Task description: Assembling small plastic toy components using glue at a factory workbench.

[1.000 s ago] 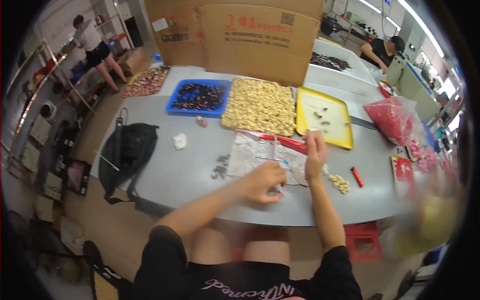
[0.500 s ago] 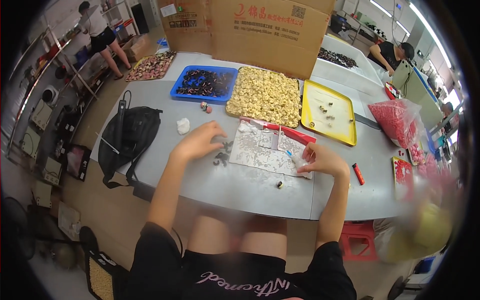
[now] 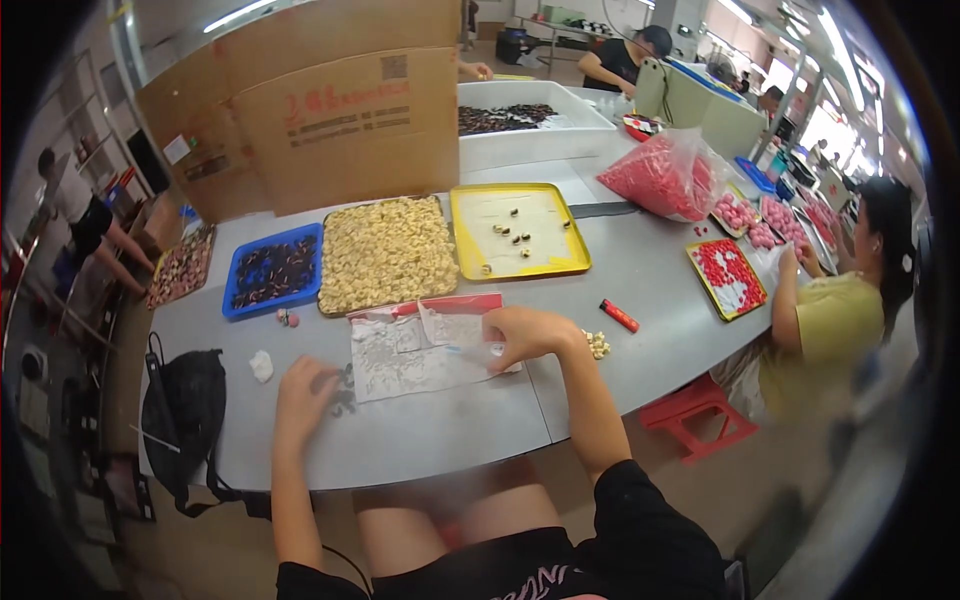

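My left hand (image 3: 303,398) rests low on the grey table, its fingertips bent together over small dark curved pieces (image 3: 343,392). Whether one is pinched there is too small to tell. My right hand (image 3: 530,336) closes round a small translucent bottle (image 3: 496,349) with a thin blue tip, over the right side of a white sheet (image 3: 400,374). This sheet has a red far edge and whitish smears. Behind it stand a tray of pale yellow ring-like parts (image 3: 388,250) and a yellow tray (image 3: 520,188) with several small parts on its pale lining.
Left are a black bag (image 3: 185,410), a white wad (image 3: 261,366) and a blue tray (image 3: 272,270) of dark pieces. Cardboard (image 3: 350,130) stands behind. Right are a red tube (image 3: 619,315), loose yellow parts (image 3: 597,345), a bag of red parts (image 3: 668,175) and a seated person (image 3: 835,320).
My view has swung to the right. My left hand has come down onto the dark pieces with its fingers drawn together. The small part in front of the sheet no longer shows there.
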A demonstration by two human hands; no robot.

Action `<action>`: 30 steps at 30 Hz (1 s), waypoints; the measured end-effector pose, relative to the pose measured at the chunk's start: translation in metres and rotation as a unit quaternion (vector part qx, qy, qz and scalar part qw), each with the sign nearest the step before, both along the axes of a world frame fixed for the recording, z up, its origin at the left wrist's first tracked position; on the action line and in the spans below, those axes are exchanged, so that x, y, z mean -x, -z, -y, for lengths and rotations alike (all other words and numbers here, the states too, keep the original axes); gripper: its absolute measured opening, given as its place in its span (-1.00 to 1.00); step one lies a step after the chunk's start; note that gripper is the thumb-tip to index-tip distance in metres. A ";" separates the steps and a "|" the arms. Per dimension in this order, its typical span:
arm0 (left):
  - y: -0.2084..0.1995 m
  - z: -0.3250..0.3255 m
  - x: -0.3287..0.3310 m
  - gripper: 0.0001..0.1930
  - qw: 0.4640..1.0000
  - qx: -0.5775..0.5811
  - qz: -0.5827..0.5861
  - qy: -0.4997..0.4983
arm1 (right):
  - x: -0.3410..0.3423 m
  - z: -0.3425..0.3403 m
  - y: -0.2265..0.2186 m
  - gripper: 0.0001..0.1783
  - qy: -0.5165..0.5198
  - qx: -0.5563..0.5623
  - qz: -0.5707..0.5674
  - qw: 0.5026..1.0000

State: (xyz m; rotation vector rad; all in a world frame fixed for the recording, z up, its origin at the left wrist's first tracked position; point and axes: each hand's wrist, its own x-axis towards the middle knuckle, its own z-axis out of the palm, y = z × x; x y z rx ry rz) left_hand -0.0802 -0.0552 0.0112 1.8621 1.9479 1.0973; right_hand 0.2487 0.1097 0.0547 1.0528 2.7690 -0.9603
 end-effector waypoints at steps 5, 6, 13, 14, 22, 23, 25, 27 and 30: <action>0.001 -0.002 -0.006 -0.87 0.999 -0.012 -0.032 -0.007 | -0.005 -0.003 -0.005 -0.50 -0.035 0.011 -0.073 0.997; -0.002 -0.001 -0.007 -0.87 1.000 -0.014 -0.021 -0.018 | -0.002 -0.003 -0.006 -0.50 -0.037 0.011 -0.076 0.996; -0.003 -0.007 -0.007 -0.88 0.988 -0.086 0.106 -0.069 | 0.011 -0.002 -0.014 -0.66 0.010 0.064 -0.368 0.928; -0.003 -0.008 -0.007 -0.88 0.988 -0.087 0.108 -0.064 | 0.013 -0.001 -0.014 -0.66 0.014 0.061 -0.367 0.928; -0.042 -0.031 -0.040 -0.87 0.986 -0.142 0.069 0.051 | 0.038 -0.009 0.012 -0.55 0.101 0.405 -0.576 0.703; -0.042 -0.036 -0.048 -0.87 0.987 -0.133 0.060 0.063 | 0.041 -0.010 0.016 -0.54 0.105 0.435 -0.589 0.673; -0.049 -0.047 -0.072 -0.87 0.984 -0.122 0.067 0.111 | 0.043 -0.008 0.018 -0.53 0.103 0.465 -0.600 0.642; -0.044 -0.057 -0.088 -0.88 0.979 -0.117 0.058 0.154 | 0.045 -0.003 0.015 -0.53 0.097 0.472 -0.599 0.639; -0.036 -0.070 -0.109 -0.89 0.973 -0.122 0.061 0.185 | 0.043 -0.008 0.024 -0.54 0.118 0.475 -0.608 0.626</action>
